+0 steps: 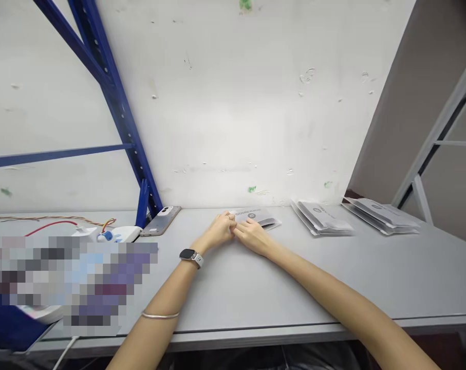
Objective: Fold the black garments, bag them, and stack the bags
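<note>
Toward the back of the grey table lies a flat, pale packet (pixel 261 215) with dark printing and a round mark. My left hand (pixel 219 229) is at its left end with the fingers curled and closed on the edge. Close against it, my right hand (pixel 253 236) pinches at the packet's near left side, thumb along the top. The two hands meet fingertip to fingertip, and they hide the packet's left corner and the exact grip. A smartwatch (pixel 190 257) and a thin metal bangle (pixel 160 315) are on my left arm.
Two stacks of similar packets, a nearer stack (pixel 321 218) and a farther stack (pixel 381 216), lie to the right. A phone (pixel 161 221) rests by the blue rack post (pixel 120 103). At left are a white plug (pixel 85 234), wires and a blurred-out area. A white wall (pixel 225 128) stands behind.
</note>
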`<state>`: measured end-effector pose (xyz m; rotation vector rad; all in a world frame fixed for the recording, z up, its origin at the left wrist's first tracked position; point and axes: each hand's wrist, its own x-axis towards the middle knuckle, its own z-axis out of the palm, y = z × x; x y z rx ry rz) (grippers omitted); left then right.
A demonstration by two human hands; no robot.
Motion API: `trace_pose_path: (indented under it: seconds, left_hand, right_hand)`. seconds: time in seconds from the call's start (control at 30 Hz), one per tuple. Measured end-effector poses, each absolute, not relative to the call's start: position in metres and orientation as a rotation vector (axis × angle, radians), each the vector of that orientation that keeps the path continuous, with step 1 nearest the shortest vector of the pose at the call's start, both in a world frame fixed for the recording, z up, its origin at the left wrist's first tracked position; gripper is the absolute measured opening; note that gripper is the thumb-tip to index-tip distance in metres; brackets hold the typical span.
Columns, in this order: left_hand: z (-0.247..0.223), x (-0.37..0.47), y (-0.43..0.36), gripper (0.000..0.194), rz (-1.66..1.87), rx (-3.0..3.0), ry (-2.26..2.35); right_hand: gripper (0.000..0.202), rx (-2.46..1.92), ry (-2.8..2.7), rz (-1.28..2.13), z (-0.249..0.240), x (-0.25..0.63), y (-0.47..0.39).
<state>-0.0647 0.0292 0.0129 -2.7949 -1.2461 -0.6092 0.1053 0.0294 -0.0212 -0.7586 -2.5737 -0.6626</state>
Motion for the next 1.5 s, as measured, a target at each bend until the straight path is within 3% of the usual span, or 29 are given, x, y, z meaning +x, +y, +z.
trace_pose_path:
  seconds: [0.47,0.63,0.7,0.8,0.9,1.13,1.5]
  left_hand:
    - [0.024,-0.094,0.034,0.012,-0.542,-2.923,-1.378]
    - [0.047,-0.101,0.02,0.008,-0.254,-3.07,-1.501]
    - [0.058,-0.096,0.012,0.029,-0.193,-3.141,-1.516]
    - [0.057,-0.07,0.008,0.05,-0.457,-3.084,-1.48]
    - [0.031,-0.033,0.014,0.054,-0.613,-2.854,-1.59]
    - [-0.021,-0.012,0.026,0.067,-0.403,-2.793,-1.722]
    - [-0.032,-0.018,0.03,0.073,-0.462,-2.829,-1.745]
  right_hand:
    - [0.03,-1.366,-2.591,-0.594,-0.009,0.218,0.007]
    - [0.014,-1.425,-2.668,-0.19,0.017,0.234,-0.02]
    - [0.015,-1.361,-2.666,0.032,0.032,0.231,-0.024]
    - [0.038,-1.264,-2.457,0.126,0.04,0.211,-0.013]
    - [0.048,-1.278,-2.381,0.074,0.023,0.177,0.011]
    - [0.053,-1.348,-2.517,0.072,-0.034,0.14,0.036]
    - [0.059,-1.431,-2.53,0.187,-0.03,0.142,0.035]
